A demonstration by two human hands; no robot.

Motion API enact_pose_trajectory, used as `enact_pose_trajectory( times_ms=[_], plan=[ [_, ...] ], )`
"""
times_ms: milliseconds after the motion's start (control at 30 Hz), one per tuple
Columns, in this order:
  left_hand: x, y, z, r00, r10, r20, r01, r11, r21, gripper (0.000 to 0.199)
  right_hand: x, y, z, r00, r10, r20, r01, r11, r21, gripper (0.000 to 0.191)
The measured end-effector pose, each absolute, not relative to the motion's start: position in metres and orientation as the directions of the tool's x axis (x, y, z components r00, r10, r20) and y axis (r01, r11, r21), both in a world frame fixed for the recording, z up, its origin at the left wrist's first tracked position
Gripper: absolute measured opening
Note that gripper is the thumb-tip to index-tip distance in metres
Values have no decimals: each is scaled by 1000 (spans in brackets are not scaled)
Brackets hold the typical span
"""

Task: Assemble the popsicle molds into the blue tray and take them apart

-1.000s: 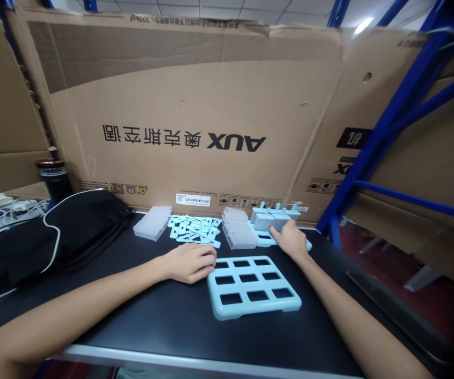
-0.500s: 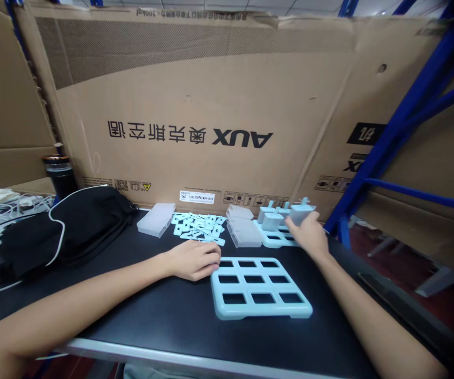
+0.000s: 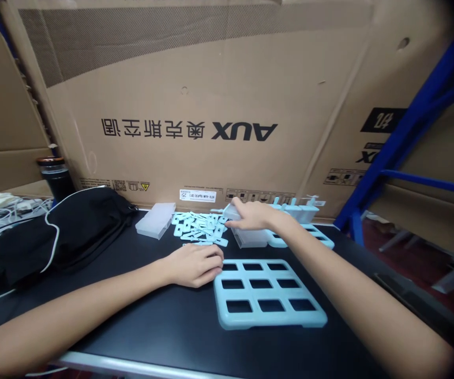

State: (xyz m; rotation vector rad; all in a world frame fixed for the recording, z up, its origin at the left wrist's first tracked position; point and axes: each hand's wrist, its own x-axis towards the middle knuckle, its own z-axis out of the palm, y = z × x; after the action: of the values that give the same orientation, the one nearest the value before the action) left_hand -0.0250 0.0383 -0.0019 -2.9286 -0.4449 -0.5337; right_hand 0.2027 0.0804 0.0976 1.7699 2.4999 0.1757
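My right hand (image 3: 254,215) grips a popsicle mold (image 3: 232,211), a cloudy clear body with a light blue stick pointing left. It is held tipped sideways above the pile of flat light blue sticks (image 3: 199,227) and a clear plastic box (image 3: 250,239). In front lies a light blue popsicle mold rack (image 3: 250,295) with rows of rectangular openings. Curled fingers of my left hand (image 3: 197,265) close on its back left corner. Behind my right forearm, a second light blue rack (image 3: 277,241) carries several upright popsicle molds (image 3: 305,213), partly hidden.
Another clear plastic box (image 3: 156,221) lies left of the pile. A black bag (image 3: 65,231) with a white cable, a dark bottle (image 3: 57,179) and tangled cables occupy the left side. A large cardboard sheet (image 3: 187,105) stands behind, with blue shelf posts (image 3: 401,142) at right.
My right hand has moved left from the back rack, carrying a popsicle mold that is now tipped sideways. My left hand stays at the front rack's corner. The view has shifted slightly.
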Motion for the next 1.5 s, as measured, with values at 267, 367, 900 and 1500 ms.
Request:
enact_pose_trajectory(
  times_ms=[267, 367, 900, 1500],
  plan=[
    [-24, 40, -4, 899, 254, 358, 306, -948, -94, 20, 167, 104, 111, -332, 941, -66, 901, 336, 275, 69],
    [-24, 39, -3, 901, 257, 350, 305, -948, -88, 19, 164, 109, 106, -332, 943, -38, 907, 330, 263, 77],
    [-26, 42, -4, 879, 303, 370, 330, -944, -11, 19, 273, 73, 86, -461, 874, 153, 879, 474, -58, 59],
    [-26, 45, -6, 861, 329, 388, 324, -943, 81, 18, 275, 108, 72, -541, 834, 106, 841, 538, 54, 59]
  ],
)
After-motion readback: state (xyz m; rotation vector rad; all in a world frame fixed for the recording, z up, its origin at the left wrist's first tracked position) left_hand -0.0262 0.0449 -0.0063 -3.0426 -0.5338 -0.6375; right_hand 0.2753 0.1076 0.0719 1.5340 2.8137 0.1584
